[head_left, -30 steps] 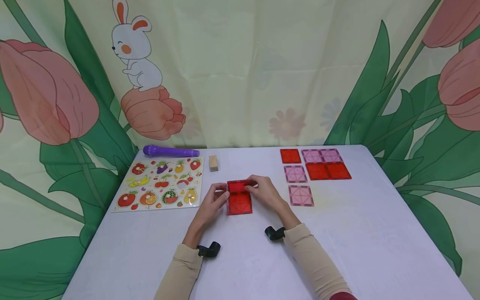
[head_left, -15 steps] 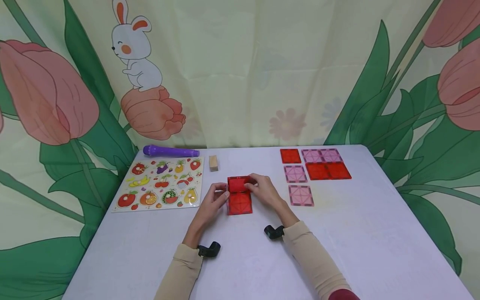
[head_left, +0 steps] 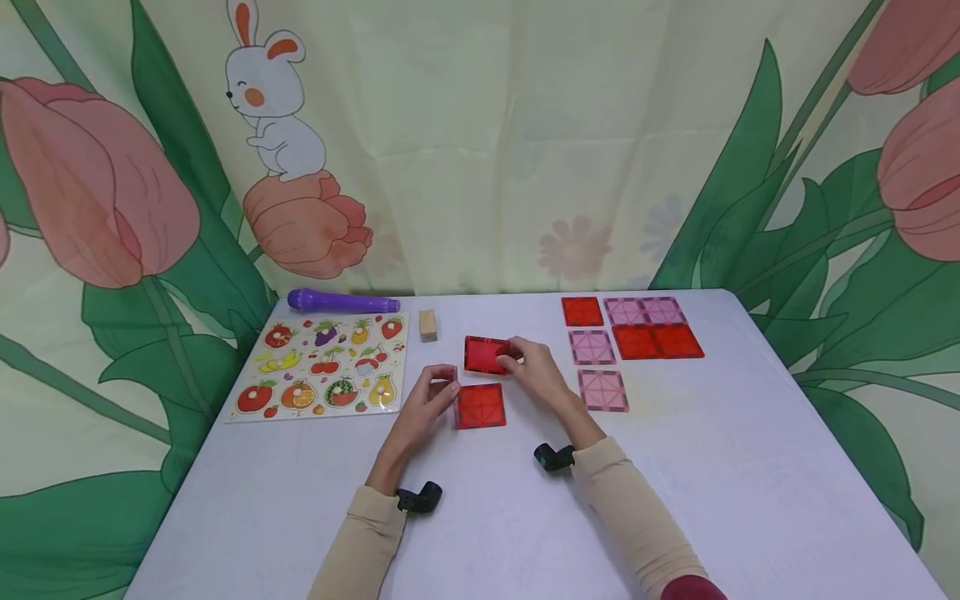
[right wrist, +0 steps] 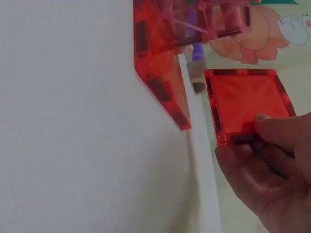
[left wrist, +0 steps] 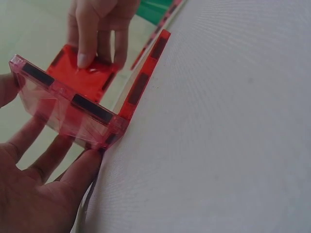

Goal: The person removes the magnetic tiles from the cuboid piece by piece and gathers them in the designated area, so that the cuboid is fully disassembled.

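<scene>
Between thumb and fingers, my right hand (head_left: pixel 542 379) pinches the edge of a red magnetic tile (head_left: pixel 483 354), raised and tilted; its dark edge magnets show in the right wrist view. Below it a second red magnetic tile (head_left: pixel 481 407) lies flat on the table. A translucent pink magnetic tile (left wrist: pixel 63 104) stands upright along the flat tile's left side. My left hand (head_left: pixel 423 406) holds this pink tile by its edges, fingers spread behind it. From the head view the pink tile shows only as a thin edge, partly covered by the fingers.
Right of the hands lie two single pink tiles (head_left: pixel 602 391), a single red tile (head_left: pixel 582 312) and a joined block of red and pink tiles (head_left: pixel 657 342). On the left are a fruit picture board (head_left: pixel 322 367), a purple toy microphone (head_left: pixel 343 302) and a wooden block (head_left: pixel 427 325).
My right hand has lifted its red tile up and away from the flat red tile, toward the back and slightly right. The left hand stays in place at the pink tile.
</scene>
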`<state>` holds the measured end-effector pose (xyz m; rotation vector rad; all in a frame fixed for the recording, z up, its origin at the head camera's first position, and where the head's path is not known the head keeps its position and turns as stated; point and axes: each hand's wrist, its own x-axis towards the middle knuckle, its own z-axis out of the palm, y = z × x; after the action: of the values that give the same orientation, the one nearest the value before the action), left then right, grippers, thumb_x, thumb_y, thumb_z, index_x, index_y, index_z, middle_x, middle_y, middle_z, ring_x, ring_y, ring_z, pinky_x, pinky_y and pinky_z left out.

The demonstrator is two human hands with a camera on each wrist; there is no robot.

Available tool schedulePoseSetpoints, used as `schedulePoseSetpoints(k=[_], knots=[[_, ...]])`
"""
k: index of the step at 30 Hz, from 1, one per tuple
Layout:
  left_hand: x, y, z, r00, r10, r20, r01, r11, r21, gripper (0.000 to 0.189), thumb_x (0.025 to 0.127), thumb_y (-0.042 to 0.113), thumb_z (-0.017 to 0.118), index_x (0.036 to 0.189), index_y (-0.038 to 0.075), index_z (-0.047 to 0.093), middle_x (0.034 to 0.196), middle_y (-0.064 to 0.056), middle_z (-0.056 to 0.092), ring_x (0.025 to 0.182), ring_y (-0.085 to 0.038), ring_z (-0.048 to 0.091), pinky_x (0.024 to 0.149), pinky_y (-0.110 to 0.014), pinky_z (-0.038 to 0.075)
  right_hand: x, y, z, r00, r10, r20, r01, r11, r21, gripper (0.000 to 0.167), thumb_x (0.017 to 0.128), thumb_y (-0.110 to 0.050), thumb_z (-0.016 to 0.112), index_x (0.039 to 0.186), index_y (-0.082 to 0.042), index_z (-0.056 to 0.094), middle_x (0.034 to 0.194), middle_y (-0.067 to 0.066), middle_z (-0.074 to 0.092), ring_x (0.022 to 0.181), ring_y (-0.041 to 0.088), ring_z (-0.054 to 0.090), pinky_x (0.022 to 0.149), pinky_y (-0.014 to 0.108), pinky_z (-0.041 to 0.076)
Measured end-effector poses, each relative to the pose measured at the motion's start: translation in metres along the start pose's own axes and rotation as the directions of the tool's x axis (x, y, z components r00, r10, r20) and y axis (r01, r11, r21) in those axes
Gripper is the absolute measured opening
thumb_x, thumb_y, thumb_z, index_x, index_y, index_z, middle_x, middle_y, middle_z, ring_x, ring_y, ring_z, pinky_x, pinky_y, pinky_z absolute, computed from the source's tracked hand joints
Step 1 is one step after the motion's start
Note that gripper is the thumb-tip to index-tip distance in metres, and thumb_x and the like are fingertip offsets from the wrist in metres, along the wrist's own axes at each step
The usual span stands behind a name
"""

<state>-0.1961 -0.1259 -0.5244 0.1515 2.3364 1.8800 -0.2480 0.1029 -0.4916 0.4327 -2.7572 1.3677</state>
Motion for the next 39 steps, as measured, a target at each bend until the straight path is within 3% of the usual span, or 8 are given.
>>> schedulePoseSetpoints(k=[8, 16, 23, 32, 39], knots=[[0.000, 0.001, 0.001, 1.000, 0.007, 0.001, -0.007, 1.000, -0.009, 0.042, 0.101, 0.028, 0.059, 0.139, 0.018, 0.046, 0.142, -0.006, 0.049, 0.133, -0.028, 0.052, 0.106, -0.046, 0.052, -0.008, 0.000, -0.023, 0.999, 0.014, -0.035, -0.016, 0.998, -0.055, 0.024, 0.095, -0.019, 0.068, 0.115, -0.006, 0.069, 0.104, 0.013, 0.073, 0.096, 0.026, 0.067, 0.081, 0.036, 0.062], [-0.001, 0.000, 0.000, 1.000, 0.016, 0.011, -0.016, 1.000, -0.009, 0.044, 0.101, 0.035, 0.059, 0.140, 0.019, 0.046, 0.143, -0.007, 0.049, 0.131, -0.028, 0.052, 0.107, -0.046, 0.052, -0.022, 0.001, -0.049, 0.995, 0.087, -0.043, -0.090, 0.994, -0.067, 0.028, 0.097, -0.020, 0.066, 0.119, -0.004, 0.064, 0.108, 0.015, 0.069, 0.099, 0.028, 0.064, 0.082, 0.038, 0.062], [-0.001, -0.001, 0.000, 0.999, 0.035, 0.007, -0.035, 0.999, -0.007, 0.045, 0.100, 0.036, 0.060, 0.139, 0.018, 0.046, 0.141, -0.007, 0.050, 0.130, -0.028, 0.053, 0.105, -0.043, 0.054, -0.035, 0.005, -0.072, 0.993, 0.091, -0.079, -0.099, 0.990, -0.103, 0.025, 0.099, -0.022, 0.064, 0.116, -0.003, 0.062, 0.108, 0.016, 0.067, 0.097, 0.028, 0.062, 0.081, 0.038, 0.061], [-0.001, -0.002, 0.000, 0.999, 0.034, 0.016, -0.034, 0.999, -0.015, 0.048, 0.100, 0.039, 0.060, 0.141, 0.018, 0.046, 0.142, -0.007, 0.049, 0.132, -0.028, 0.052, 0.107, -0.046, 0.052, -0.052, 0.016, -0.104, 0.978, 0.169, -0.124, -0.184, 0.976, -0.117, 0.034, 0.101, -0.025, 0.059, 0.125, 0.000, 0.058, 0.111, 0.019, 0.065, 0.100, 0.032, 0.061, 0.082, 0.043, 0.062], [-0.002, -0.001, -0.001, 1.000, 0.028, 0.008, -0.028, 1.000, -0.012, 0.045, 0.099, 0.038, 0.062, 0.138, 0.021, 0.047, 0.140, -0.005, 0.050, 0.132, -0.026, 0.052, 0.106, -0.046, 0.053, -0.065, 0.028, -0.128, 0.967, 0.180, -0.183, -0.211, 0.963, -0.168, 0.037, 0.103, -0.025, 0.056, 0.125, 0.005, 0.056, 0.109, 0.023, 0.064, 0.098, 0.032, 0.059, 0.077, 0.034, 0.061]])
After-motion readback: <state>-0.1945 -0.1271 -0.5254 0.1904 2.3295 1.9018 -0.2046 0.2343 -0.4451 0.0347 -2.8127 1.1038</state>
